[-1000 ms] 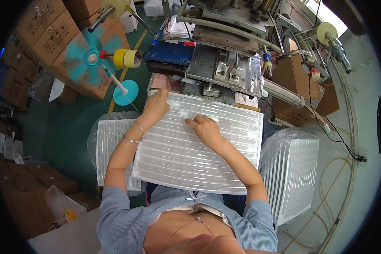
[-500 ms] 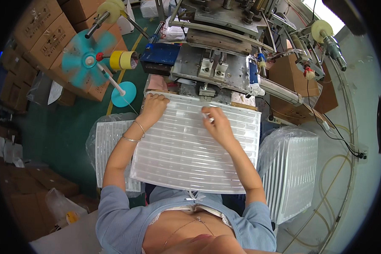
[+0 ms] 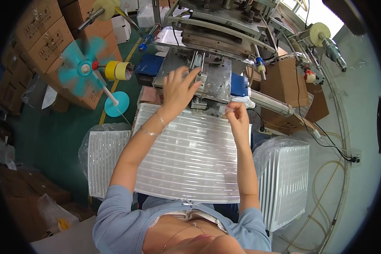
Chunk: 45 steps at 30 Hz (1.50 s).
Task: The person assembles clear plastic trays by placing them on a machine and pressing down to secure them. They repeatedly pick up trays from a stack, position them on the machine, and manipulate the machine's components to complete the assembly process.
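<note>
My left hand (image 3: 178, 89) reaches over the machine's metal plate (image 3: 220, 76), fingers spread beside a small metal fixture (image 3: 200, 63); I see nothing held in it. Off the plate's front right edge, my right hand (image 3: 238, 117) is closed in a pinch on a small translucent plastic piece (image 3: 223, 109). Below both hands lies a large white ribbed plastic tray (image 3: 186, 161) with rows of small clear pieces in it. Its far edge meets the front of the machine, near a small metal block (image 3: 199, 103).
Stacked ribbed trays in clear film (image 3: 285, 182) stand on the right, another wrapped tray (image 3: 108, 163) on the left. A turquoise fan (image 3: 85, 67) spins at left near cardboard boxes (image 3: 51, 46). Blue blocks (image 3: 150, 63) flank the plate. A black cable (image 3: 321, 127) hangs at right.
My left hand has gone from the tray's far left corner up over the machine plate, its fingers opening. My right hand has moved right and forward, off the tray, with the small piece.
</note>
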Available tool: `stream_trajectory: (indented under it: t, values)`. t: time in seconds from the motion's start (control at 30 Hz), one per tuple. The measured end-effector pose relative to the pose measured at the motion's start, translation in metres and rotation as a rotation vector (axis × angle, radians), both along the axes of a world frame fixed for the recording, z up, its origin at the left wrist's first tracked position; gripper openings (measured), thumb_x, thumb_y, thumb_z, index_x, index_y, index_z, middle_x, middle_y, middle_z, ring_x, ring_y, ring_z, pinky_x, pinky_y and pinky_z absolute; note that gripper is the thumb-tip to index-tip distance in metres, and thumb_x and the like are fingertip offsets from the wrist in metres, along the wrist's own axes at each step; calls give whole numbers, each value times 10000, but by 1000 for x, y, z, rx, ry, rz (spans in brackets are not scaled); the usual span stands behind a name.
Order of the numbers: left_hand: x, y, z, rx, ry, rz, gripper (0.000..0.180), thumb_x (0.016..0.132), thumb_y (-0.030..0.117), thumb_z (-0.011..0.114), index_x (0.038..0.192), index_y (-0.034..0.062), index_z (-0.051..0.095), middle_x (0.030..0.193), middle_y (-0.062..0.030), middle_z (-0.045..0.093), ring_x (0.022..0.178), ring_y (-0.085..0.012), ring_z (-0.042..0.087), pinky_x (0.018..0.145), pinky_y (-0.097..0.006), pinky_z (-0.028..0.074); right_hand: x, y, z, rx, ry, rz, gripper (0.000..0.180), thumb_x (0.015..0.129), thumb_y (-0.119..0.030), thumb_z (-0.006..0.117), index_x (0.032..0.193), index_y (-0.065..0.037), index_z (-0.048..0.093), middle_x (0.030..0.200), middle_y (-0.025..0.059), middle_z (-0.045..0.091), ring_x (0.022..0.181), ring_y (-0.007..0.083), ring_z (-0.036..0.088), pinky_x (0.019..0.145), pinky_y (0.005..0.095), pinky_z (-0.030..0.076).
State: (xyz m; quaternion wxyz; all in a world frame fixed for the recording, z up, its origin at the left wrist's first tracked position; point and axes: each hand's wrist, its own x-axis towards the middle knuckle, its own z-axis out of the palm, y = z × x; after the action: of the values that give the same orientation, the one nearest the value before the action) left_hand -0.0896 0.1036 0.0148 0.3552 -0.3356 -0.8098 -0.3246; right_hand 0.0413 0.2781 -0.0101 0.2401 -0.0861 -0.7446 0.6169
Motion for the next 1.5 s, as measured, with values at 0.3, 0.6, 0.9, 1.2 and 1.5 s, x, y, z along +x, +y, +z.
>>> stream_trajectory:
  t: [0.3, 0.6, 0.9, 1.2, 1.5]
  values:
    - [-22, 39, 24, -20, 138, -116, 266, 731, 233, 704, 966, 120, 655, 825, -19, 583, 804, -201, 504, 708, -347, 369, -57, -2, 46, 554, 252, -218, 193, 853, -78, 570, 1042, -56, 600, 1067, 138, 617, 843, 274, 638, 672, 344, 523]
    - [-3, -76, -33, 72, -669, -33, 186, 756, 223, 641, 851, 72, 593, 684, -94, 606, 632, -283, 569, 679, -366, 449, -109, 5, 36, 1151, 250, -426, 182, 782, -197, 655, 944, -113, 658, 858, 53, 668, 842, 240, 606, 763, 365, 400]
    - [29, -63, -101, -785, -201, 81, 109, 680, 125, 565, 711, 60, 647, 702, -100, 635, 682, -218, 586, 662, -384, 391, -54, 10, 16, 768, 269, -379, 370, 822, -200, 633, 1152, -56, 545, 1205, 164, 541, 1091, 326, 507, 937, 415, 359]
    - [33, -42, -101, -821, -221, 16, 122, 707, 104, 550, 715, 54, 660, 733, -95, 644, 790, -219, 598, 678, -359, 445, 21, 0, -25, 608, 66, -207, 129, 801, -88, 625, 913, -25, 624, 1002, 142, 639, 940, 313, 590, 826, 375, 441]
    - [17, -72, -29, -235, -480, -84, 249, 765, 49, 510, 996, 83, 597, 887, -117, 625, 788, -284, 617, 674, -372, 490, -25, -75, -60, 1013, 74, 124, 308, 702, -49, 662, 1002, -112, 634, 901, 74, 569, 839, 244, 572, 710, 342, 474]
